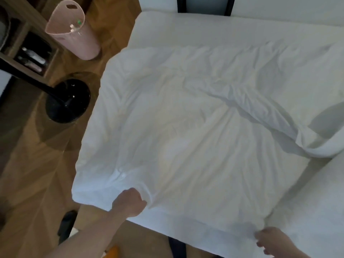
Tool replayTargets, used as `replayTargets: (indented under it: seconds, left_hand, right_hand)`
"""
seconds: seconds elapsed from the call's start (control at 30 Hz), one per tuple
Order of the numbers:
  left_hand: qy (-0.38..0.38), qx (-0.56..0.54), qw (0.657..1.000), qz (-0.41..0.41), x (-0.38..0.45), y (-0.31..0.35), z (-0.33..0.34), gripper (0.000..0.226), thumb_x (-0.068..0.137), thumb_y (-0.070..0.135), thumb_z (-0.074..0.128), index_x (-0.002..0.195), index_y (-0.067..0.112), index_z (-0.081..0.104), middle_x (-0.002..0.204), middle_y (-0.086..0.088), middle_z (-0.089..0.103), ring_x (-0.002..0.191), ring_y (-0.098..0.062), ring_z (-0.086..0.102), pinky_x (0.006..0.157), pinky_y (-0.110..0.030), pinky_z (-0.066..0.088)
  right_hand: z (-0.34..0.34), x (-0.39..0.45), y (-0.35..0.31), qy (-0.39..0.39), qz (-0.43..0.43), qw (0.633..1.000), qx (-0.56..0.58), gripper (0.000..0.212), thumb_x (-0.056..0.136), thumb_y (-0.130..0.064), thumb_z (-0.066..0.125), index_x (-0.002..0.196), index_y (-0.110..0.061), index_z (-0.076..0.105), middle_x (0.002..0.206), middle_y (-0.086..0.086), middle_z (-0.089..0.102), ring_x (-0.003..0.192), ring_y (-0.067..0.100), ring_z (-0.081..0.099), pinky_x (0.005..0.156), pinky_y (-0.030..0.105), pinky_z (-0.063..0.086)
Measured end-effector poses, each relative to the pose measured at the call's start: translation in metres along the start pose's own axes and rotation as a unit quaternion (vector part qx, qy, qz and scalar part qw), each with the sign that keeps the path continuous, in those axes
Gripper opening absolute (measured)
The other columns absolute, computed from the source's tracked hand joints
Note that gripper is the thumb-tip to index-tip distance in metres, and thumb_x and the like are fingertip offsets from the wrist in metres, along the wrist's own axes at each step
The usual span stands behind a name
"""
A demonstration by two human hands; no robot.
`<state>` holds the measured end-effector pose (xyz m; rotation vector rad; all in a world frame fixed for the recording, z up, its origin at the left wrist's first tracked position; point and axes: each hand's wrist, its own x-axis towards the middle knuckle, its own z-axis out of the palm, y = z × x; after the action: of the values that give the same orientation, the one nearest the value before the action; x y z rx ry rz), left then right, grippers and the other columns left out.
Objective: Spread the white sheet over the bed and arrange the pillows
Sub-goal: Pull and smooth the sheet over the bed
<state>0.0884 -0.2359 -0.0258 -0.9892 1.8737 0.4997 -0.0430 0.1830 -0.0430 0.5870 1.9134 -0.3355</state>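
White cotton bunches inside the left hand (pixel 130 201), whose fingers are curled tight around a fold of the white sheet (pixel 186 127) at its near edge. The right hand (pixel 273 239) sits lower and further right, fingers bent onto the same near edge and pinching it, though blur hides the exact grip. From both hands the sheet runs away across the bed (pixel 186 28), creased in long ridges that fan out from the grips. Up and to the right of the right hand one corner is folded back on itself in a loose roll. Beyond the sheet's far edge a strip of bare mattress shows. Left of the left hand lies wooden floor (pixel 37 174), with a black round stand base (pixel 68 101) further off and a pink bin (pixel 74 28) beyond that, beside a wooden shelf (pixel 28 43).
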Motion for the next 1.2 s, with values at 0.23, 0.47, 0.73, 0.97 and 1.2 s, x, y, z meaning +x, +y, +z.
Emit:
replayTargets:
  seconds: [0.23, 0.47, 0.73, 0.97, 1.2]
  left_hand:
    - [0.328, -0.117, 0.935, 0.071, 0.032, 0.029, -0.130, 0.033, 0.082, 0.048, 0.075, 0.104, 0.028, 0.062, 0.117, 0.006, 0.052, 0.081, -0.021, 0.060, 0.079, -0.035, 0.052]
    - [0.226, -0.245, 0.942, -0.030, 0.105, 0.021, -0.175, 0.131, 0.053, 0.078, 0.081, 0.157, 0.025, 0.021, 0.134, -0.007, 0.061, 0.096, -0.027, 0.073, 0.085, -0.039, 0.060]
    - [0.219, -0.263, 0.937, 0.069, 0.143, 0.023, -0.123, 0.048, 0.082, 0.024, 0.075, 0.126, 0.016, 0.058, 0.118, -0.009, 0.068, 0.110, -0.031, 0.066, 0.090, -0.031, 0.052]
    - [0.225, -0.218, 0.945, 0.097, 0.145, 0.008, -0.101, 0.032, 0.084, 0.027, 0.068, 0.113, 0.014, 0.070, 0.109, -0.011, 0.074, 0.101, -0.032, 0.070, 0.082, -0.033, 0.055]
    - [0.476, -0.289, 0.802, 0.217, 0.092, 0.025, -0.188, 0.008, 0.090, 0.012, 0.058, 0.082, 0.014, 0.059, 0.075, -0.002, 0.065, 0.070, -0.025, 0.062, 0.063, -0.033, 0.047]
  right_hand:
    - [-0.015, 0.007, -0.151, 0.085, -0.245, 0.963, 0.080, 0.026, 0.085, -0.036, 0.074, 0.108, -0.030, 0.062, 0.090, -0.008, 0.075, 0.085, 0.020, 0.075, 0.086, 0.049, 0.059]
    - [0.016, -0.013, -0.295, 0.089, -0.331, 0.937, 0.059, 0.090, 0.085, -0.054, 0.071, 0.155, -0.021, 0.026, 0.145, 0.006, 0.053, 0.132, 0.027, 0.052, 0.108, 0.038, 0.043]
    - [0.054, 0.049, -0.365, 0.150, -0.219, 0.953, 0.145, 0.132, 0.050, -0.080, 0.072, 0.150, -0.013, 0.017, 0.134, 0.021, 0.054, 0.107, 0.038, 0.067, 0.085, 0.050, 0.061]
    - [0.061, 0.063, -0.368, 0.199, -0.228, 0.951, 0.067, 0.035, 0.087, -0.034, 0.068, 0.106, -0.006, 0.058, 0.115, 0.022, 0.067, 0.110, 0.038, 0.064, 0.091, 0.040, 0.054]
    - [0.024, -0.013, -0.391, 0.273, -0.399, 0.867, 0.125, 0.026, 0.092, -0.028, 0.051, 0.077, -0.009, 0.042, 0.071, 0.009, 0.059, 0.074, 0.035, 0.056, 0.060, 0.038, 0.041]
